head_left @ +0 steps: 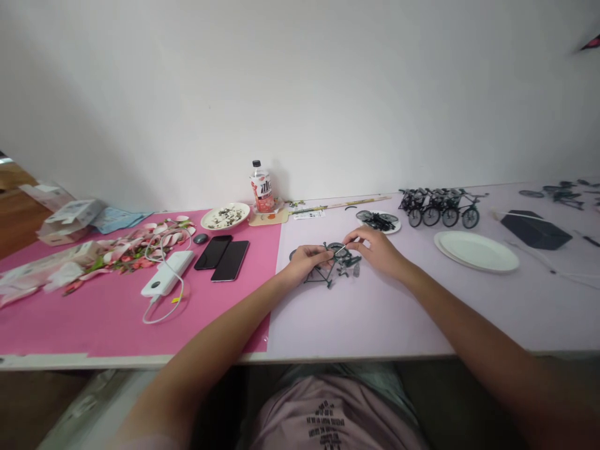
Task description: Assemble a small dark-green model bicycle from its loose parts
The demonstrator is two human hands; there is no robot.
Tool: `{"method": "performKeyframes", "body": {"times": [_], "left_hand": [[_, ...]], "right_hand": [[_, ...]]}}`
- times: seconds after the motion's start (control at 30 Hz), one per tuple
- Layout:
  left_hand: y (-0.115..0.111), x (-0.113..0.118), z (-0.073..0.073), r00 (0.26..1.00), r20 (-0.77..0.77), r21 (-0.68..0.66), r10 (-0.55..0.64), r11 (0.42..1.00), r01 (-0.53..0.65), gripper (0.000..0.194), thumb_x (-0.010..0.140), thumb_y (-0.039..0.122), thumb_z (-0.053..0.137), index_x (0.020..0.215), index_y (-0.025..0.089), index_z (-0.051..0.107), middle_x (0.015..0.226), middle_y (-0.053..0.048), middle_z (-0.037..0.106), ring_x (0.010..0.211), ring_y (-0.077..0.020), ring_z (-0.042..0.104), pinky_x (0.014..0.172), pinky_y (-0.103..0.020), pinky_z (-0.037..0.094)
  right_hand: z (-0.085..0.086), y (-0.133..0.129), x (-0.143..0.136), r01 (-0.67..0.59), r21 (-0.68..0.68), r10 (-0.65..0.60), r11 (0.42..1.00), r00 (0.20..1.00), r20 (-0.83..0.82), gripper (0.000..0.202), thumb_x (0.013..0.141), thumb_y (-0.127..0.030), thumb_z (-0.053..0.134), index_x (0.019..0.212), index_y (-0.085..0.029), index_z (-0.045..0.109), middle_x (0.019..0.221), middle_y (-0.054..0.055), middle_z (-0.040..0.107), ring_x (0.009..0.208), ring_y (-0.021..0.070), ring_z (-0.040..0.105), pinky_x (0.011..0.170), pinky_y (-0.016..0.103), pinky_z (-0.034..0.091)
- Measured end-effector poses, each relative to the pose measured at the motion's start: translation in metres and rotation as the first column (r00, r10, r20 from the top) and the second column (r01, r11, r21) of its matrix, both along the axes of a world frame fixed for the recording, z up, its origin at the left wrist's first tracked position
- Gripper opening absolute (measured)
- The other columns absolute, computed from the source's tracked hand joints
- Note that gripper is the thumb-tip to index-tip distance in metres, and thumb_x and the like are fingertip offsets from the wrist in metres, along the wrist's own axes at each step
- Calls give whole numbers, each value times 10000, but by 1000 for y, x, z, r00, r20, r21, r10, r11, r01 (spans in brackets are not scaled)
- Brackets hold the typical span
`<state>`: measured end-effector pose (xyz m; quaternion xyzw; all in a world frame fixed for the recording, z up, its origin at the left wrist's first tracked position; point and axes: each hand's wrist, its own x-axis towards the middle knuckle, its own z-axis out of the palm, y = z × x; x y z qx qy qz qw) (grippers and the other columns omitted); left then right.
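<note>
Small dark green model bicycle parts (349, 262) lie on the pale tabletop between and around my hands. My left hand (305, 262) is closed in a pinch on a small model bicycle part, most of it hidden by the fingers. A bicycle frame (319, 276) shows below that hand, and a wheel (334, 246) stands out just beyond the fingertips. My right hand (374, 248) pinches a thin silvery rod (340, 249), which slants down to the left fingertips. Whether the rod touches the part there, I cannot tell.
Behind my right hand is a plate (394, 229) of dark parts. Assembled model bicycles (440, 207) stand farther right, near white oval plates (478, 251). On the pink left side lie phones (229, 261), a power bank (167, 275) with cable; a bottle (262, 190) stands behind.
</note>
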<state>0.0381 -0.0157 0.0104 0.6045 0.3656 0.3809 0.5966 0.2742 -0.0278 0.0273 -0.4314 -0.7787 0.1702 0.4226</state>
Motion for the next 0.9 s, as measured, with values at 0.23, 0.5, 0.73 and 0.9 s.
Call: {"method": "performKeyframes", "body": {"times": [0.23, 0.5, 0.73, 0.9], "left_hand": [[3, -2, -4, 995, -100, 20, 21, 1000, -19, 430, 694, 568, 859, 796, 163, 759, 756, -55, 744, 636, -138, 633, 504, -221, 342], [-1, -3, 0, 991, -130, 15, 36, 999, -35, 468, 695, 614, 855, 801, 166, 768, 740, -60, 743, 556, -110, 559, 449, -224, 252], [3, -3, -3, 990, -138, 9, 26, 1000, -25, 448, 695, 579, 859, 822, 158, 772, 772, -62, 748, 626, -125, 624, 462, -213, 282], [3, -3, -4, 988, -155, 30, -4, 1000, 8, 462, 728, 596, 828, 807, 145, 764, 726, -42, 719, 577, -102, 563, 481, -218, 299]], "right_hand": [[0, -1, 0, 9, -60, -8, 998, 1000, 15, 154, 942, -351, 636, 919, -252, 752, 978, 59, 729, 939, 245, 654, 874, 379, 495], [5, -6, -1, 17, -127, -9, 992, 998, 65, 295, 974, -473, 595, 863, -230, 720, 872, 50, 718, 864, 232, 654, 828, 359, 468], [5, -9, -3, 32, -161, -10, 986, 991, 131, 488, 1021, -591, 528, 708, -217, 554, 714, 8, 590, 695, 179, 540, 695, 313, 400], [1, -8, -3, 12, -157, 8, 988, 992, 127, 476, 1045, -598, 470, 785, -216, 586, 807, 31, 613, 755, 200, 568, 739, 334, 429]]}}
